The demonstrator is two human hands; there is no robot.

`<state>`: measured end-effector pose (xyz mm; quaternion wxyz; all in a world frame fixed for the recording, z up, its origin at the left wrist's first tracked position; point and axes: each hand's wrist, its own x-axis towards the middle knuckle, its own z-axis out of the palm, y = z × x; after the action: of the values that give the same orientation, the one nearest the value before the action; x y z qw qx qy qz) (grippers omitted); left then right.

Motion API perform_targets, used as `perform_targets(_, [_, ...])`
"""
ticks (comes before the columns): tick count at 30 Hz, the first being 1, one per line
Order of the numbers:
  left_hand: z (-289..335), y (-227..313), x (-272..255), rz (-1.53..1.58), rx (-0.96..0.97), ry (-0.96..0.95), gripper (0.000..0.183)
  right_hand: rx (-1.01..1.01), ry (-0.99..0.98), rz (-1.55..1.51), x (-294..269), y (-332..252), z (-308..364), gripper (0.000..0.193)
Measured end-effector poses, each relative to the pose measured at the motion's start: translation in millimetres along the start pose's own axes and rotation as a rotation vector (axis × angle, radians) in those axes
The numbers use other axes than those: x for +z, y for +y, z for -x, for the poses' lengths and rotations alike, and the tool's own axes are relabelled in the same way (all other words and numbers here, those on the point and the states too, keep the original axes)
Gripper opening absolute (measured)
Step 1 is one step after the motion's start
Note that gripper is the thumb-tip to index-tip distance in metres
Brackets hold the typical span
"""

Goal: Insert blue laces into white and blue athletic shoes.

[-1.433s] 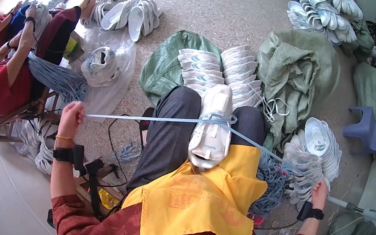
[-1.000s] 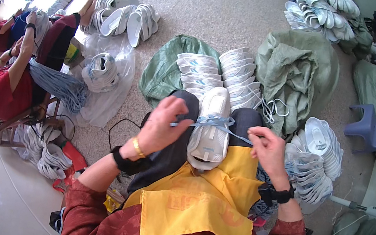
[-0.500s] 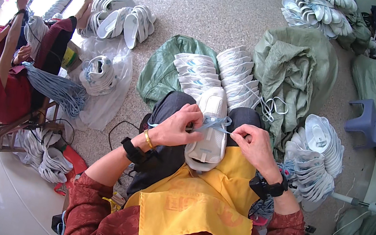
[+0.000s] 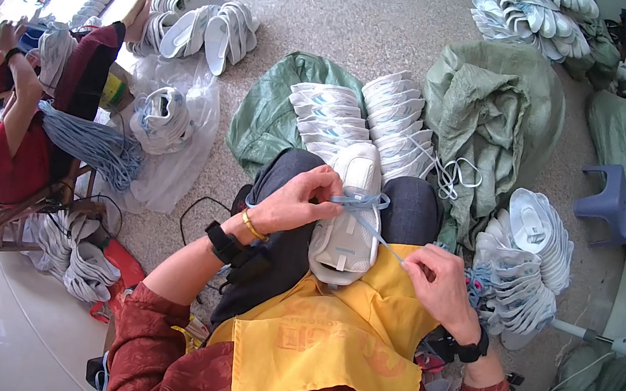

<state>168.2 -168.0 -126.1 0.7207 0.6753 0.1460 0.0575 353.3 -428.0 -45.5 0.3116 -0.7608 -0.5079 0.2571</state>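
Note:
A white shoe upper (image 4: pixel 343 244) lies on my lap between my thighs, its tongue and toe part toward me. A light blue shoelace (image 4: pixel 368 225) crosses it, with a loop standing out on the right. My left hand (image 4: pixel 299 203) is closed on the lace at the shoe's left edge, fingers pinched together. Off to the lower right of the shoe, my right hand (image 4: pixel 438 287) pinches the lace's other end, which runs taut and slanting across the upper. Just beyond the shoe stand two rows of stacked white uppers (image 4: pixel 399 123).
Green sacks (image 4: pixel 490 101) lie ahead, and more stacked uppers (image 4: pixel 529 265) stand at my right beside a purple stool (image 4: pixel 618 205). On the left, two people in red sit near a bundle of blue laces (image 4: pixel 93 146). My yellow apron (image 4: pixel 326 363) covers my lap.
My right hand has moved down and to the right, drawing out a longer stretch of lace. The left hand stays by the shoe. At left, a co-worker's raised arm has come down.

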Motion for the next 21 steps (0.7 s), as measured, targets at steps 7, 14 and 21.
perform_targets(7, [-6.7,1.3,14.3,-0.204,-0.022,0.170,0.022,0.057,0.013,-0.018,-9.8,-3.3,24.3,0.011])
perform_targets(14, [-9.3,4.0,27.7,-0.256,0.004,0.277,0.020,0.136,-0.006,-0.006,-22.3,3.9,56.2,0.010])
perform_targets(21, [-8.5,-2.6,30.5,-0.268,0.068,0.315,0.015,0.166,0.003,0.033,-23.8,9.3,77.8,0.010])
